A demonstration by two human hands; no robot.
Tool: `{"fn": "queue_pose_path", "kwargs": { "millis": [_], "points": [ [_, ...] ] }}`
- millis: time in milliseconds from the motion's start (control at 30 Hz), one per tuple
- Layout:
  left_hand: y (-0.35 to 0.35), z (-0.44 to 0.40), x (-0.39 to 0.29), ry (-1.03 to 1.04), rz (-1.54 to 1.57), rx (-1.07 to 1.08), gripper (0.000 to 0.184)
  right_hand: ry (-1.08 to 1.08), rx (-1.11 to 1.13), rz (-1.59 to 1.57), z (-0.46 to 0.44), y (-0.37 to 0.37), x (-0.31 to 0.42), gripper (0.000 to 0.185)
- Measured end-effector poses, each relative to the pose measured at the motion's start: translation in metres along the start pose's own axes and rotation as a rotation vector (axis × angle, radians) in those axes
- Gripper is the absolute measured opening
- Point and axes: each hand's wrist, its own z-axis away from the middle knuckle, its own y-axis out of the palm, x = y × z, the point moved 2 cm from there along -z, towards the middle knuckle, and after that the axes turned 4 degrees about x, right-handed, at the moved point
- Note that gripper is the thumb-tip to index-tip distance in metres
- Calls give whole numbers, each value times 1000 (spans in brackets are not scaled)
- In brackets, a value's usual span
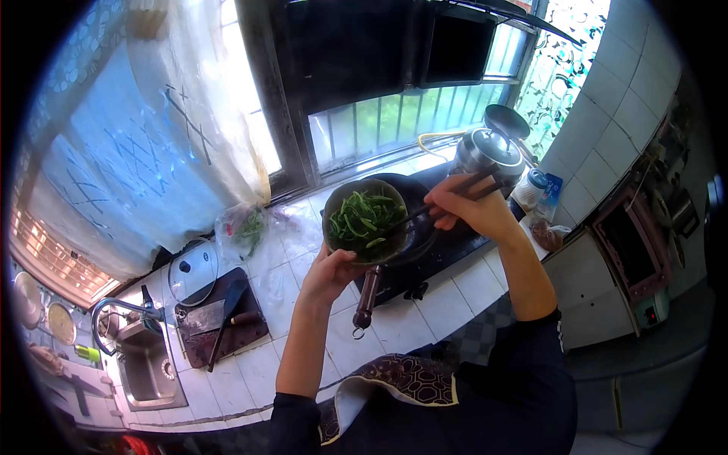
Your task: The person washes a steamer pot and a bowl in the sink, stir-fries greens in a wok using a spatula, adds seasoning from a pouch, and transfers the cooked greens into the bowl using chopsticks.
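A bowl full of green leafy vegetables is held up by my left hand, whose fingers grip its lower rim. My right hand is closed around dark chopsticks, and their tips reach to the greens. Behind and below the bowl is a dark pan on the black stove, partly hidden by the bowl. The pan's brown handle points toward my body.
To the left, a cutting board holds a cleaver and a black spatula, beside a glass lid and a sink. A plastic bag of greens lies near the window. At the back right stands a steel pot.
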Motion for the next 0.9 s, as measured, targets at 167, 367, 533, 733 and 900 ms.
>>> {"fn": "queue_pose_path", "kwargs": {
  "millis": [167,367,533,733,900],
  "points": [
    [-6,6,4,40,2,-25,67,24,-157,-87,2,-33,1,20],
    [-16,-1,5,137,-126,-62,68,-52,-301,-344,-12,-33,-23,21],
    [-32,-11,11,156,-100,-168,74,8,-180,-277,-44,-15,-44,23],
    [-73,-6,14,162,24,-214,70,-29,-221,-297,-89,-36,-63,28],
    [-109,36,13,255,75,-362,64,319,-185,-23,-104,-49,-163,22]
  ]
}}
